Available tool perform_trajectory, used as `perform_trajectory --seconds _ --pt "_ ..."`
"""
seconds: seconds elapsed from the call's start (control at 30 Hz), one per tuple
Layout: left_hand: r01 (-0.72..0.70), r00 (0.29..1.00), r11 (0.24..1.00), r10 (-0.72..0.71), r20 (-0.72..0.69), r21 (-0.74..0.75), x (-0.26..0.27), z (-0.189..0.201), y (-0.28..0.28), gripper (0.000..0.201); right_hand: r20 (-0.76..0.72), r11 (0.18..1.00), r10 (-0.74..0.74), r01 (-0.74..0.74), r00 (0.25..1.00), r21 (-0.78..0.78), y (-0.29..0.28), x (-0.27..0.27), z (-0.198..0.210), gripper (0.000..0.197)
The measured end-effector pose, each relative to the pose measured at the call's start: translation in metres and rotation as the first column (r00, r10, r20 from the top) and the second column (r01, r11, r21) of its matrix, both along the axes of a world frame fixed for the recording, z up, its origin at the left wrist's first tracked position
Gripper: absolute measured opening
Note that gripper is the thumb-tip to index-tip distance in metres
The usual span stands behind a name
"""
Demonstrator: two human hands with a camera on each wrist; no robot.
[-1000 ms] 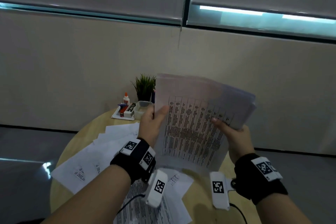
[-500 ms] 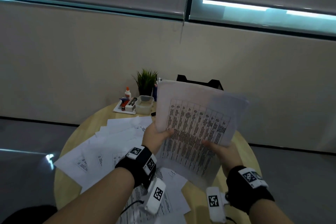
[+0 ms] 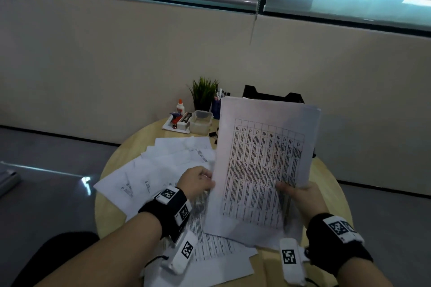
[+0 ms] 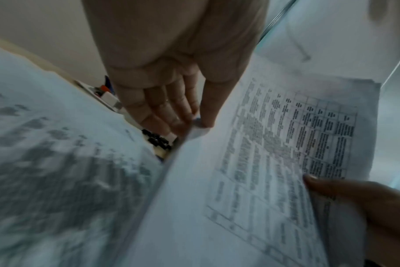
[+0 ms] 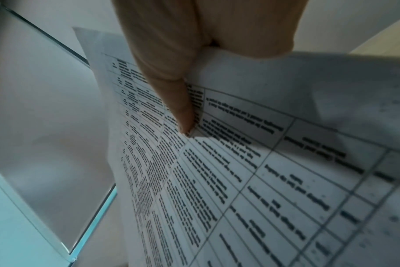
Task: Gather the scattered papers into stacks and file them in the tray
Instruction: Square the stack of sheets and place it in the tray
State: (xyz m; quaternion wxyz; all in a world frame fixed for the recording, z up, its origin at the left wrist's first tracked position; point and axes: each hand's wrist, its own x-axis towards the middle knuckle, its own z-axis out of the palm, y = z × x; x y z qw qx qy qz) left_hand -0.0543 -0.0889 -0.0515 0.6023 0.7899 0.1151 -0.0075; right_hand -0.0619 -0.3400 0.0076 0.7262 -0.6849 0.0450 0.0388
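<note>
Head view: at frame centre, the left hand (image 3: 198, 182) and right hand (image 3: 300, 198) hold a stack of papers (image 3: 263, 165) upright above loose sheets (image 3: 163, 170); a black tray (image 3: 272, 95) stands behind.
Left wrist view: fingers (image 4: 162, 112) and thumb pinch the stack's edge.
Right wrist view: the thumb (image 5: 171, 81) presses the printed page (image 5: 240, 180), clamping the stack.

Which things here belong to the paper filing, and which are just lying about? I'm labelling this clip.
Job:
paper stack, held by left hand and right hand
scattered papers
black tray

Lying about:
glue bottle
potted plant
plastic container
binder clips
</note>
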Motion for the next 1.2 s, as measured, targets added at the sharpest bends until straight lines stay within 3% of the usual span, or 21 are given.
perform_trajectory --seconds 0.17,0.27,0.37,0.57,0.67,0.77,0.97,1.07,1.13,1.17,1.2 --pt "-0.082 0.969 0.949 0.147 -0.198 0.304 -0.029 -0.024 0.043 0.014 -0.108 0.998 -0.018 0.012 0.994 -0.054 -0.006 -0.012 -0.009 0.018" --pt "-0.119 0.897 0.877 0.296 -0.328 0.465 -0.041 -0.03 0.066 0.058 -0.155 0.998 0.003 -0.013 0.988 -0.068 -0.005 -0.02 -0.008 0.022" --pt "-0.156 0.843 0.881 0.354 -0.404 0.447 -0.047 -0.038 0.078 0.073 -0.211 0.991 0.009 -0.037 0.978 -0.132 -0.007 -0.02 -0.018 0.017" --pt "-0.19 0.838 0.893 0.364 -0.407 0.408 -0.047 -0.049 0.077 0.047 -0.331 0.987 0.009 -0.063 0.944 -0.151 0.002 -0.016 -0.055 0.022" --pt "-0.162 0.822 0.839 0.406 -0.4 0.519 -0.047 -0.049 0.074 0.062 -0.377 0.99 0.002 -0.056 0.926 -0.132 0.01 -0.014 -0.07 0.023" --pt "-0.184 0.795 0.799 0.463 -0.391 0.572 -0.049 -0.051 0.072 0.055 -0.401 0.985 0.002 -0.07 0.916 -0.155 0.016 -0.011 -0.078 0.024" --pt "-0.271 0.803 0.816 0.484 -0.347 0.51 -0.05 -0.055 0.072 0.034 -0.452 0.995 0.003 -0.048 0.892 -0.087 0.022 -0.012 -0.093 0.035" --pt "-0.324 0.798 0.806 0.514 -0.314 0.495 -0.046 -0.057 0.074 0.06 -0.453 0.999 0.018 -0.031 0.891 -0.02 0.022 -0.011 -0.096 0.038" --pt "-0.39 0.791 0.829 0.525 -0.315 0.402 -0.042 -0.061 0.08 0.074 -0.456 1.0 0.019 -0.026 0.89 -0.009 0.019 -0.009 -0.1 0.038" --pt "-0.399 0.799 0.846 0.51 -0.318 0.353 -0.039 -0.063 0.082 0.068 -0.44 0.999 -0.001 -0.015 0.898 -0.034 0.019 -0.01 -0.101 0.033" --pt "-0.394 0.809 0.86 0.492 -0.321 0.325 -0.038 -0.064 0.084 0.051 -0.408 0.997 -0.021 -0.013 0.913 -0.08 0.019 -0.011 -0.103 0.028"
